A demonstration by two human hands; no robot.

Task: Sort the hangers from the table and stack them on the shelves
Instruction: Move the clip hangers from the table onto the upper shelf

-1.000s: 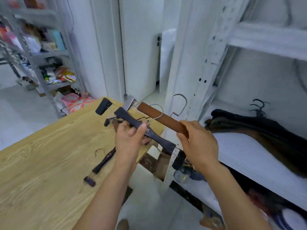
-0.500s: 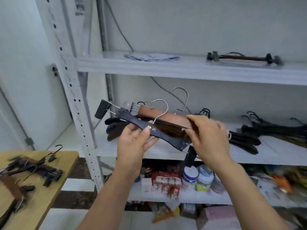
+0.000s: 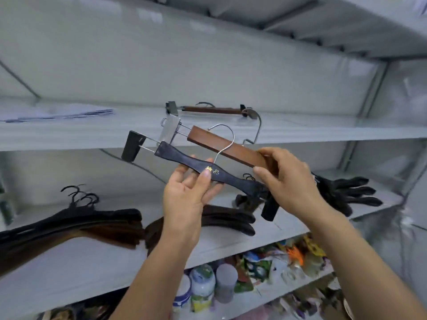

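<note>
Now stacking: pinching black clip hanger (image 3: 175, 155) in left hand (image 3: 188, 195), gripping brown clip hanger (image 3: 208, 140) in right hand (image 3: 286, 181); likely needing laying beside lone hanger (image 3: 212, 110) on upper shelf (image 3: 323, 132)

Storage rm: grey metal shelving (image 3: 69, 137) w/ hanger stacks (image 3: 69, 225), bottles (image 3: 202, 285) & packets (image 3: 298, 255) below

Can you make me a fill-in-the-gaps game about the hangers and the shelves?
The left hand holds a clip hanger with gold lettering; its colour is ___.
The right hand grips a wooden clip hanger coloured ___.
On the upper shelf, the lone clip hanger lies to the ___ of the papers.
Missing words: black, brown, right.
</note>
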